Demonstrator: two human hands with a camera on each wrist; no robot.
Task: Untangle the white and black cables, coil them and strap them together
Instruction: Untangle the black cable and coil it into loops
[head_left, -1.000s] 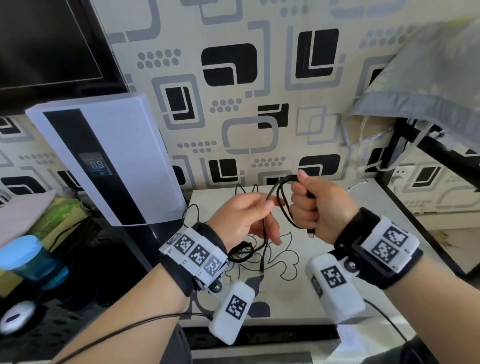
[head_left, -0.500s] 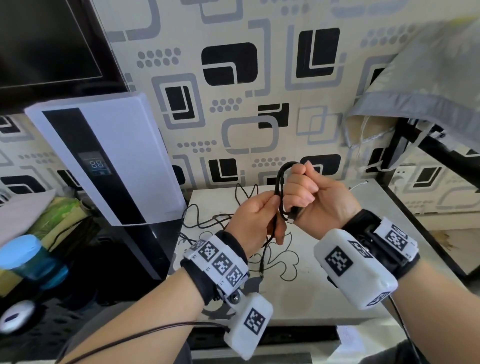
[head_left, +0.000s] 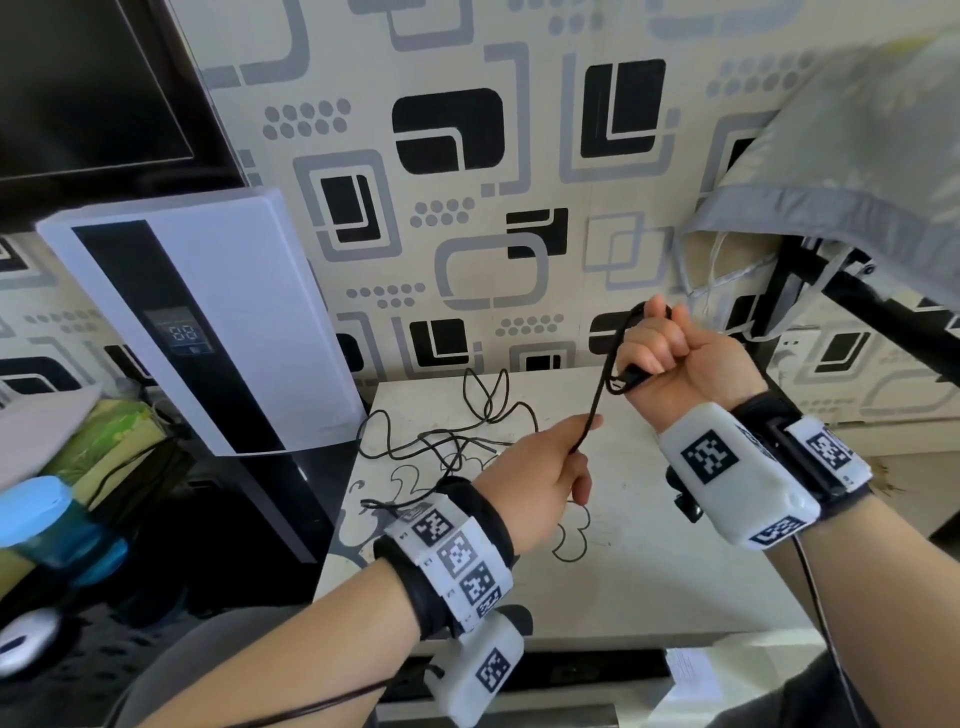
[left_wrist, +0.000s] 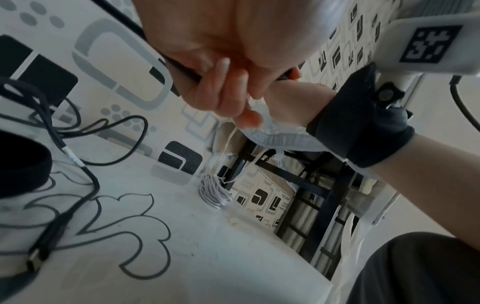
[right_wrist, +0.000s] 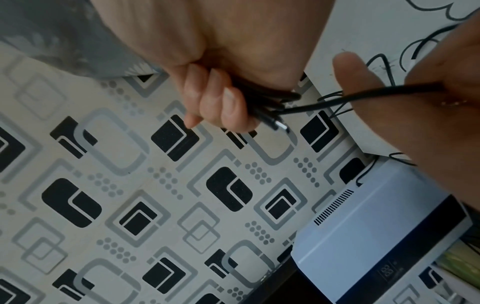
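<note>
Black cable runs between both hands above the small table. From the head view, the right hand is a closed fist up high, squeezing a few loops of that cable. The left hand is lower and nearer the body, with its fingers folded around the straight part of the cable. More of the black cable lies loose and messy on the table near the wall.

From the left wrist view, the fingers of the left hand curl around the black cable. A plug end of the cable lies flat on the table. The white cable sits far back by the table edge, already wound into a little bundle.

From the right wrist view, the right hand's fingers hug the black loops, and a metal plug tip sticks out below them.

I think the black cable is being coiled now. Next, the left hand should bring more slack up to the fist for another loop, without letting the messy part knot. The strapping is not done yet.
</note>
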